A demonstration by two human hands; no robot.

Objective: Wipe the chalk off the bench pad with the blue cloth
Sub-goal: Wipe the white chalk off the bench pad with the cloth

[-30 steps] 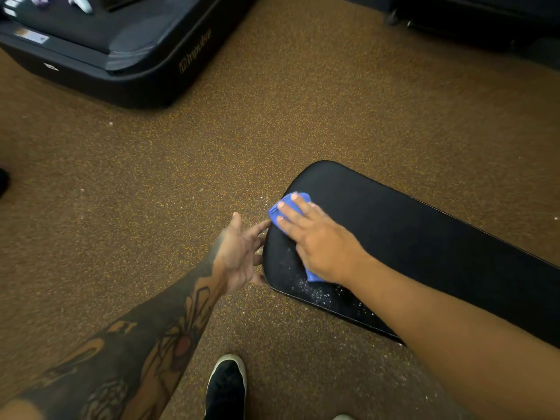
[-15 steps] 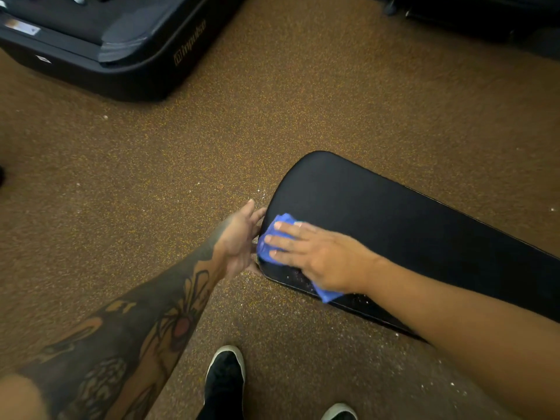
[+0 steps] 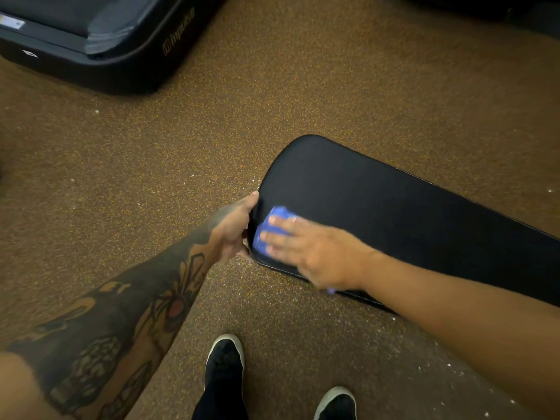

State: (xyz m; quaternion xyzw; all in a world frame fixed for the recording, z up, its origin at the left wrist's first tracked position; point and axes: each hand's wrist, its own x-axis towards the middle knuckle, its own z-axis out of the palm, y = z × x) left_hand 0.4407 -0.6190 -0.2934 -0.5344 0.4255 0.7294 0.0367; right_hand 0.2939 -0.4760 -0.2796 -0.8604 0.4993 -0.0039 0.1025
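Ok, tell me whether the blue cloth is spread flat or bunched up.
Bunched: the blue cloth sits wadded under the right hand on the bench pad.

The black bench pad (image 3: 394,207) lies long and flat, its rounded end nearest. The blue cloth (image 3: 272,225) sits crumpled flat on that end, near the pad's edge.

Right hand (image 3: 315,253) smeared by motion blur, fingers soft-edged, covering most of the blue cloth (image 3: 269,225); only a corner at 10 o'clock of the knuckles and a scrap near the wrist visible. Bench pad (image 3: 394,207) cut by the frame's edge at 3 o'clock. Treadmill (image 3: 100,40) cropped at 11 o'clock, logo unreadable. Shoes (image 3: 224,359) clipped at 6 o'clock.
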